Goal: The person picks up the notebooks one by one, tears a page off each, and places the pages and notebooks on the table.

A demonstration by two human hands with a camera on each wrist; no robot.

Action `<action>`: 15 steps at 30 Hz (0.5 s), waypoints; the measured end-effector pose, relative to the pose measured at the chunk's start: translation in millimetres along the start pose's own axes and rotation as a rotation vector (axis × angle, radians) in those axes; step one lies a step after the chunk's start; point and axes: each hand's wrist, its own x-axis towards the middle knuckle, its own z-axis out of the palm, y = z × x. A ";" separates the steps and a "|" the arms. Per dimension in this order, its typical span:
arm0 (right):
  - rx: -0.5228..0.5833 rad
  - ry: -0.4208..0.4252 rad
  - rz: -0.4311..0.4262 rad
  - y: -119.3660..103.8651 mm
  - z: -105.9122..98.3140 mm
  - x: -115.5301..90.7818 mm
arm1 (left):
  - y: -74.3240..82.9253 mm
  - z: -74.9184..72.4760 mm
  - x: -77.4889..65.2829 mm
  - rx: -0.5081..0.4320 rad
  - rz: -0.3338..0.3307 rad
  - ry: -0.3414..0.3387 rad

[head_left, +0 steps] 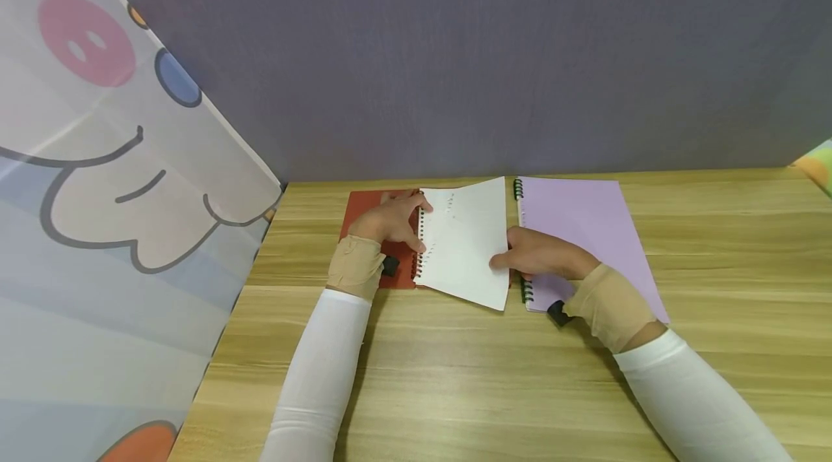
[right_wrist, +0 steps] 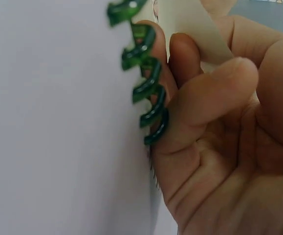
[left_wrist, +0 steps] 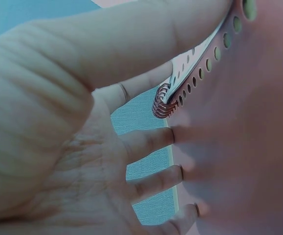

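A red-covered spiral notebook (head_left: 361, 211) lies open near the table's back edge, its white page (head_left: 461, 253) raised along the right side. My left hand (head_left: 390, 222) rests across the red cover with fingers spread, thumb and index finger reaching onto the page beside the binding. In the left wrist view, fingertips touch the red cover (left_wrist: 249, 147) beside a short brown coil (left_wrist: 161, 103) and a row of bare holes. My right hand (head_left: 539, 253) pinches the page's right edge, thumb on top. Its lower fingers are against the green coil (right_wrist: 151, 98) of a purple notebook (head_left: 578, 213).
The wood-grain table (head_left: 455, 390) extends in front and to the right of the notebooks. A grey upright panel (head_left: 494, 58) stands along its back edge. At the left is a cartoon-printed wall sheet (head_left: 162, 216). Dark wrist cameras (head_left: 558, 313) sit below both hands.
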 end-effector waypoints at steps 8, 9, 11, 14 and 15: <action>0.016 -0.017 -0.018 0.7 -0.6 -1.0 | 2.2 0.0 -0.6 -0.001 -0.003 0.006; 0.021 -0.020 -0.019 0.7 -0.4 -1.1 | 2.2 -0.1 -0.6 0.000 -0.005 0.003; 0.028 -0.023 -0.017 0.9 -0.1 -1.4 | 2.1 0.1 -0.6 0.001 -0.007 -0.004; 0.044 -0.032 -0.023 1.4 0.0 -1.7 | 1.6 0.7 -0.6 0.007 -0.013 -0.012; 0.045 -0.032 -0.024 1.4 -0.1 -2.0 | 1.7 0.8 -0.9 0.011 -0.014 -0.010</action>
